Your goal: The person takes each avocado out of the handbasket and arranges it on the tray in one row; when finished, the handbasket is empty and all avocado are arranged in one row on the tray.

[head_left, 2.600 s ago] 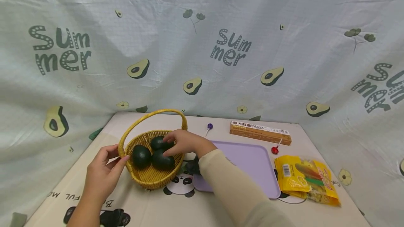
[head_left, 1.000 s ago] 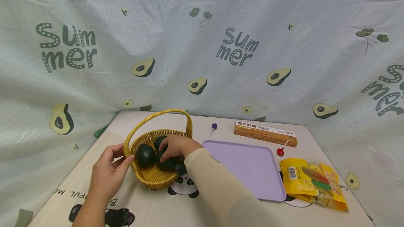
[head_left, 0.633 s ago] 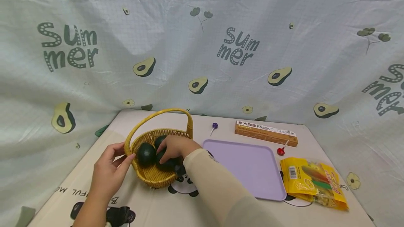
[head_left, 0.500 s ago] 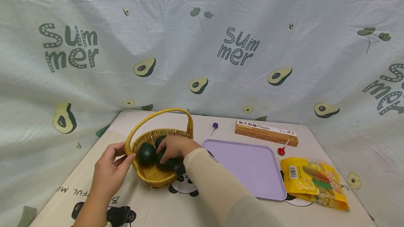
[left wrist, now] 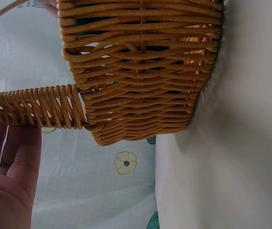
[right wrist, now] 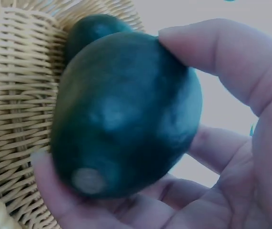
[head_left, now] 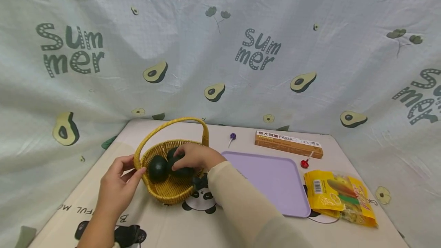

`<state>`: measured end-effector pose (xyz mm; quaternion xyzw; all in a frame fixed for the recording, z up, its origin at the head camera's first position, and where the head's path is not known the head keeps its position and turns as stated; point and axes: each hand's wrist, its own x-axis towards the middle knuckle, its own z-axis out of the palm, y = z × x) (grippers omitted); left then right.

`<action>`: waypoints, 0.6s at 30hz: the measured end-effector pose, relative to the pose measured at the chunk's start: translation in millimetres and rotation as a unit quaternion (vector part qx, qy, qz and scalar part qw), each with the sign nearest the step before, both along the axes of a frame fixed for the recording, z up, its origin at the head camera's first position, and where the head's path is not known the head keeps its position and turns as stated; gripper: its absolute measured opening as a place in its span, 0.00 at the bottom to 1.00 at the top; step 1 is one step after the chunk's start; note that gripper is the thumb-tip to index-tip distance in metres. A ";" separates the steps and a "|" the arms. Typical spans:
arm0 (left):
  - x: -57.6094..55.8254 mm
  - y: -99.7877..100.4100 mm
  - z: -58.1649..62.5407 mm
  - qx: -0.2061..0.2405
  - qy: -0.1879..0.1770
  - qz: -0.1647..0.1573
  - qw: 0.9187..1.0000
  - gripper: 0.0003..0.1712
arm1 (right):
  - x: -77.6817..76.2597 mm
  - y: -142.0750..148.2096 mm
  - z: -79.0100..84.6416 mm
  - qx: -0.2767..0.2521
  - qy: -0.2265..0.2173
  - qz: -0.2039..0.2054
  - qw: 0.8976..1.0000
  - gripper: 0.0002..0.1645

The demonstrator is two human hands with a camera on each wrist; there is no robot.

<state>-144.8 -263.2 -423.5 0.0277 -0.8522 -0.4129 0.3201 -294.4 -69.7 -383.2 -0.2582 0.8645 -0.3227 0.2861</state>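
Observation:
A yellow wicker basket (head_left: 169, 192) stands on the left of the table. My left hand (head_left: 118, 186) holds the base of its handle (left wrist: 35, 107), thumb on one side and fingers on the other. Inside the basket, my right hand (head_left: 194, 155) grips a dark green avocado (right wrist: 126, 114), its thumb at one end and fingers curled under it. Another avocado (head_left: 158, 168) sits at the left of the basket. Behind the held one is a further avocado (right wrist: 95, 33), partly hidden by it and by the hand.
A lilac tray (head_left: 265, 179) lies right of the basket, partly covered by the right sleeve. Beyond it are a purple lollipop (head_left: 232, 136), a pasta box (head_left: 288, 144) and a red lollipop (head_left: 304, 163). A yellow snack bag (head_left: 339, 198) lies at the right.
My right hand has reached lower into the basket, taken hold of the avocado, and now risen slightly with it. My left hand stays on the handle. The head view has shifted a little.

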 end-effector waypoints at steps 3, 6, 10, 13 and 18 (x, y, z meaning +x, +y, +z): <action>0.2 0.8 0.6 0.005 -0.002 -0.002 1.000 0.23 | -0.4 5.3 3.3 -0.039 -0.016 0.000 0.999 0.24; -0.2 1.4 -1.2 0.011 -0.004 -0.004 1.000 0.23 | 0.7 9.9 5.6 -0.062 -0.007 0.010 0.998 0.23; -0.7 1.5 -2.3 0.012 -0.003 -0.003 1.000 0.23 | 1.8 15.5 6.1 -0.090 0.000 0.019 0.996 0.26; -0.2 1.4 -1.1 0.010 -0.005 -0.002 1.000 0.23 | 3.0 21.1 6.4 -0.122 -0.013 0.026 0.992 0.28; 0.1 0.2 0.5 0.008 -0.008 0.002 1.000 0.24 | 5.6 32.6 10.8 -0.160 0.016 0.043 0.986 0.30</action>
